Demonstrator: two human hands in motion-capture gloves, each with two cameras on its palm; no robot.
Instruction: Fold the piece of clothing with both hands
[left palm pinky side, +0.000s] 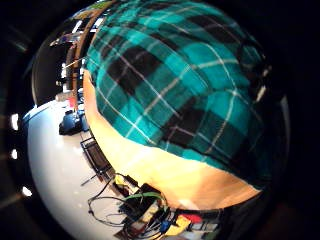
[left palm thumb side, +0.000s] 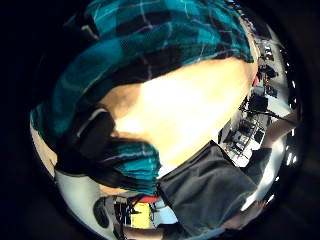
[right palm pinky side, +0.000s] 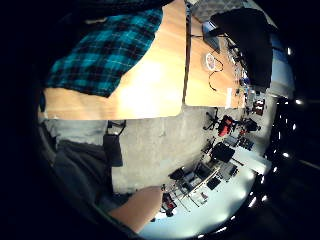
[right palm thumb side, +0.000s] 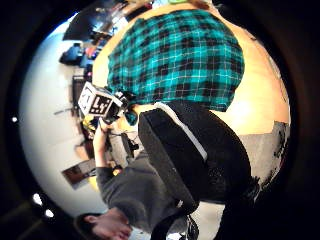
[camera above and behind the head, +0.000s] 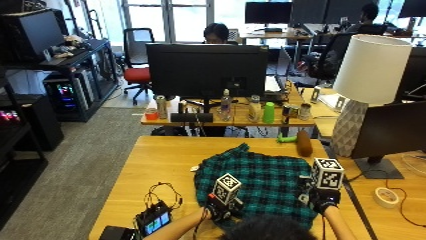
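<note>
Both hands are set at the near edge of the plaid shirt (camera above and behind the head: 256, 187) on the wooden table (camera above and behind the head: 160, 165).
Outside view: left hand (camera above and behind the head: 216, 210) and right hand (camera above and behind the head: 324, 199) are seen at its near corners, finger positions not discernible. Left thumb-side view: cloth is seen bunched beside the palm, apparently pinched. Right thumb-side view: the shirt lies apart. It is judged light, soft, limp; best taken at the hem corners.

Soft matt plaid cloth shirt (camera above and behind the head: 256, 182) on smooth, light-wood table (camera above and behind the head: 166, 165).

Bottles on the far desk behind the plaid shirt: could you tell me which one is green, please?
The green bottle, standing right of the monitor's stand; the others look clear or metallic.
</note>
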